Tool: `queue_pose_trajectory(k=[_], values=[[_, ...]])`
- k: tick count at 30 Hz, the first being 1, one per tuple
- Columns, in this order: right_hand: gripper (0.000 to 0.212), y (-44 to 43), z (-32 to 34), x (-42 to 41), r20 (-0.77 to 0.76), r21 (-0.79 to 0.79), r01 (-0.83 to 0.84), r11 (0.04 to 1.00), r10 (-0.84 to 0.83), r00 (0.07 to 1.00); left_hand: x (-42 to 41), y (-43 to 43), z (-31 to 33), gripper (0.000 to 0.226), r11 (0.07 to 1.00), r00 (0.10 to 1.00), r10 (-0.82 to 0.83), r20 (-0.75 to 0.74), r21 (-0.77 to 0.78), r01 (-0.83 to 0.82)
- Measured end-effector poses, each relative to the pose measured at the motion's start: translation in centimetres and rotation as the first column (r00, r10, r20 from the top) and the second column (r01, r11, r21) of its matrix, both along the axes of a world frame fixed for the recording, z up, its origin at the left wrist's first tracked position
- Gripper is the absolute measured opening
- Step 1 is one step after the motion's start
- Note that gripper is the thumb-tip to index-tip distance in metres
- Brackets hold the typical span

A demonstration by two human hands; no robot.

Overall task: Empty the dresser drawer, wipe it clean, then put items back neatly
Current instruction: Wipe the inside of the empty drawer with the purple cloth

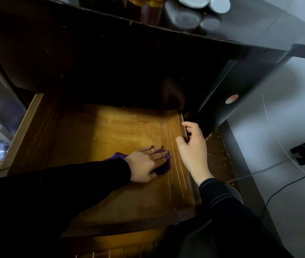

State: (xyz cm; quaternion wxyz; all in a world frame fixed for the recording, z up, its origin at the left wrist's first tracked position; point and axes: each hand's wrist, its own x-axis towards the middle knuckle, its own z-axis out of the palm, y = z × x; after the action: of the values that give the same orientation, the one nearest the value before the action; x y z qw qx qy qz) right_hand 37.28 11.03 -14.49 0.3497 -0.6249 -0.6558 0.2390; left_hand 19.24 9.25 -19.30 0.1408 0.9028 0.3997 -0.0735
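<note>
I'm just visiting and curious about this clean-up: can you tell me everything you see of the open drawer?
The drawer stands pulled out of a dark dresser. It looks like orange-brown wood, with a flat floor and low side walls, and pale streaks run along its right side. The part in view holds only a purple cloth, which the left hand presses flat on the floor near the right wall. The right hand grips that wall's top edge. The drawer's back is lost in shadow.

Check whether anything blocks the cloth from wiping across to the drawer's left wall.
Nothing visible does. The left hand presses the purple cloth near the right wall; the drawer floor leftward is bare wood. The right hand grips the right rim, off that path.
</note>
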Motion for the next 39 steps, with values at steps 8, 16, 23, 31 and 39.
queue_pose_trajectory(k=[8, 16, 23, 31, 39], values=[[0.045, 0.0, -0.2, 0.0, -0.025, -0.025, -0.002, 1.0, 0.002, 1.0, -0.7, -5.4, -0.6, 0.053, 0.894, 0.897, -0.433, 0.092, -0.079, 0.44], [0.045, 0.0, 0.1, 0.0, -0.021, -0.019, 0.004, 1.0, -0.004, 1.0, -0.7, -0.4, 0.4, 0.052, 0.993, 0.995, -0.097, -0.016, 0.064, 0.097], [0.044, 0.1, 0.1, -0.1, -0.038, -0.033, 0.0, 0.999, -0.002, 0.999, -0.5, -6.1, -0.8, 0.048, 0.874, 0.868, -0.48, 0.125, -0.012, 0.486], [0.044, 0.0, 0.1, 0.0, -0.052, -0.029, 0.005, 1.0, -0.007, 0.999, -0.2, -5.6, -1.4, 0.048, 0.825, 0.836, -0.545, -0.056, 0.14, 0.547], [0.044, 0.0, -0.1, 0.1, -0.073, -0.034, 0.006, 0.999, -0.009, 0.997, -0.6, -3.5, -2.0, 0.053, 0.873, 0.936, -0.344, -0.074, 0.342, 0.348]])
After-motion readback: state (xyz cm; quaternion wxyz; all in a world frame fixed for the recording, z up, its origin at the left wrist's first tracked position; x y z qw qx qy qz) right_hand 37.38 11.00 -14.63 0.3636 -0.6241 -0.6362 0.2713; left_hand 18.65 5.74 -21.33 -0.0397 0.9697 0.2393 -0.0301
